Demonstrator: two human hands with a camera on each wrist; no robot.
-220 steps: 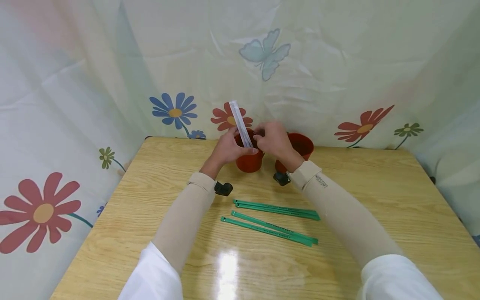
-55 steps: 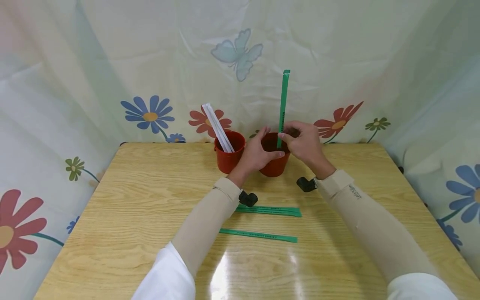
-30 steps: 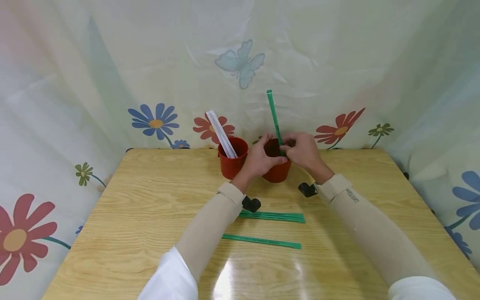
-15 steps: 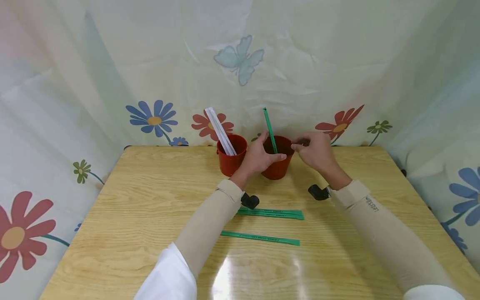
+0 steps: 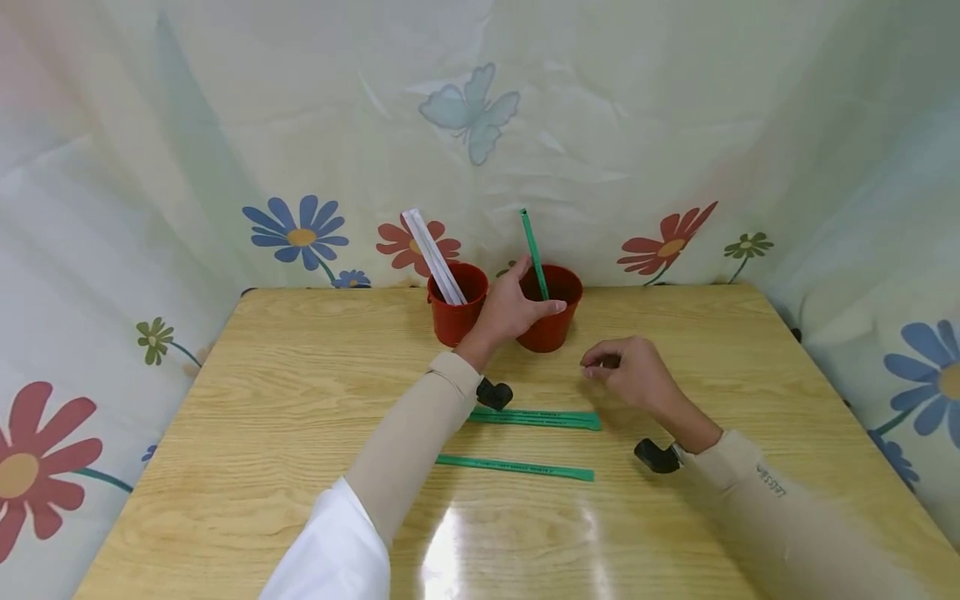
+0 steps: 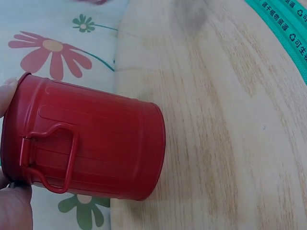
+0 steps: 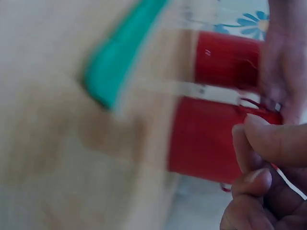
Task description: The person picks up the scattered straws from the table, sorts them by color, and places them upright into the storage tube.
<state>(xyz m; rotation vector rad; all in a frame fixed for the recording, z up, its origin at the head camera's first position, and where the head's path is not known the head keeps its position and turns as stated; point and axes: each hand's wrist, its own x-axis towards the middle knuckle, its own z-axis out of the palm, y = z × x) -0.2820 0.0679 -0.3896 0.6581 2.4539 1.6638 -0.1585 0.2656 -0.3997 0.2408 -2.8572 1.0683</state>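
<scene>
My left hand [image 5: 512,310] holds the right red bucket [image 5: 549,332] by its rim, thumb on the near side. In that bucket leans one green paper-wrapped straw [image 5: 534,254]. In the left wrist view the bucket [image 6: 96,139] shows its wire handle, with fingertips right at the rim. My right hand [image 5: 633,372] is over the table, right of and nearer than the bucket, its fingers loosely curled and nothing between them. Closest to it lie green wrapped straws [image 5: 551,419] side by side, and another green straw [image 5: 525,468] lies nearer, its left end hidden behind the left forearm.
The left red bucket [image 5: 452,323] holds several white wrapped straws [image 5: 433,254] and stands close beside the right one. Both are near the back edge of the wooden table [image 5: 315,375]. A flowered curtain [image 5: 615,150] hangs behind.
Earlier, my left hand held the left bucket. It moved to the right bucket, and a green straw went in. My right hand let go of that straw and came back toward the near right.
</scene>
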